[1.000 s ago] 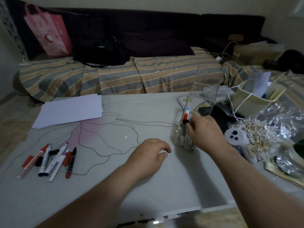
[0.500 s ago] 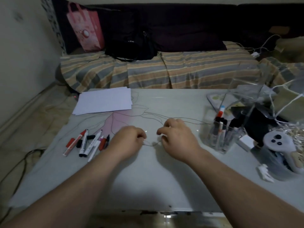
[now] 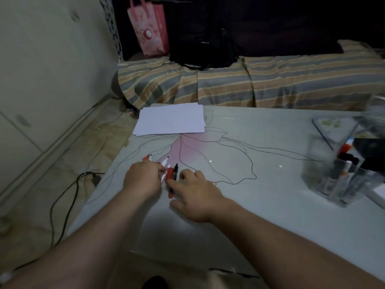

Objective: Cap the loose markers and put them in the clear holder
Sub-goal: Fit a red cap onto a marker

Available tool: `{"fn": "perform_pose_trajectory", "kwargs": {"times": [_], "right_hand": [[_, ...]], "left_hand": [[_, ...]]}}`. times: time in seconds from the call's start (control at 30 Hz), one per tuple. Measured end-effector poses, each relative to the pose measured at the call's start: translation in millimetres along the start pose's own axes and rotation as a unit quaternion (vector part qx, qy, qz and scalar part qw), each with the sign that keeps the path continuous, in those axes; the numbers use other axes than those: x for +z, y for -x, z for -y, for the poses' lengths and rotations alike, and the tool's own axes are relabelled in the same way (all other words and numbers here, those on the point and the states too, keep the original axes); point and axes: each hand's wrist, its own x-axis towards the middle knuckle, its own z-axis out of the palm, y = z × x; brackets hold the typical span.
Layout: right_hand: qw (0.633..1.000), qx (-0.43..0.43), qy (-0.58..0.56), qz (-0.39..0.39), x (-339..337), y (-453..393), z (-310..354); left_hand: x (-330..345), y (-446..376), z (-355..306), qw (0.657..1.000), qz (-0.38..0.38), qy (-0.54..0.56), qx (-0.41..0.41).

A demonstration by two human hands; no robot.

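Several loose markers (image 3: pixel 166 163) lie in a bunch on the left part of the pale table (image 3: pixel 239 205), among them a black marker (image 3: pixel 176 169) and a red cap (image 3: pixel 170 174). My left hand (image 3: pixel 142 179) lies on top of the bunch with its fingers bent down over it, hiding most of the markers. My right hand (image 3: pixel 198 195) comes in from the right with spread fingers, its index fingertip touching the red and black marker. The clear holder (image 3: pixel 325 163) stands at the table's right edge with several markers upright in it.
A stack of white paper (image 3: pixel 170 118) lies at the table's far left. A striped sofa (image 3: pixel 270 84) runs behind the table with a pink bag (image 3: pixel 150 28) and a black bag (image 3: pixel 204 49). Cables (image 3: pixel 68 197) lie on the floor to the left.
My right hand left the holder and crossed the table to the left. Both hands moved onto the loose markers. The view swung to the left.
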Motion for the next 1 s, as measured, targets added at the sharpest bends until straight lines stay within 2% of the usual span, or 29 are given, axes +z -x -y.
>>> {"fn": "perform_pose_trajectory", "kwargs": {"times": [0.13, 0.2, 0.33, 0.43, 0.53, 0.6, 0.67, 0.73, 0.8, 0.87, 1.0], "right_hand": [[0.997, 0.023, 0.063, 0.043, 19.0, -9.2, 1.5], [0.996, 0.041, 0.076, 0.029, 21.0, -11.2, 0.1], [0.992, 0.111, 0.056, -0.034, 8.3, -12.4, -5.6], [0.986, 0.158, 0.057, -0.008, -7.8, -0.9, -22.6], [0.978, 0.207, 0.003, 0.003, -22.9, 19.8, -47.0], [0.970, 0.239, -0.049, 0.011, -35.2, 34.5, -62.0], [0.962, 0.257, -0.095, 0.003, -48.1, 50.2, -76.5], [0.958, 0.252, -0.132, -0.037, -61.5, 66.1, -88.3], [0.950, 0.236, -0.171, -0.110, -72.1, 80.8, -96.6], [0.940, 0.222, -0.191, -0.173, -80.6, 94.4, -101.3], [0.945, 0.173, -0.136, -0.240, -89.5, 117.8, -105.3]], "left_hand": [[7.2, 0.5, -2.3, 0.999, 0.007, -0.023, 0.027], [10.8, 1.6, -5.3, 0.998, 0.010, -0.041, 0.037], [12.8, 3.9, -12.1, 0.997, -0.017, -0.025, 0.070], [12.5, 7.3, -27.7, 0.996, -0.034, -0.036, 0.075], [13.8, 10.6, -46.3, 0.996, 0.008, -0.027, 0.089], [13.2, 11.7, -57.2, 0.994, 0.026, 0.022, 0.101], [9.3, 15.2, -71.5, 0.984, 0.025, 0.147, 0.094], [2.4, 21.7, -90.0, 0.950, 0.014, 0.300, 0.087], [-4.4, 27.3, -106.5, 0.913, -0.012, 0.396, 0.100], [-8.8, 30.3, -119.5, 0.890, -0.013, 0.442, 0.114], [-15.7, 35.9, -139.7, 0.881, 0.012, 0.450, 0.144]]}}
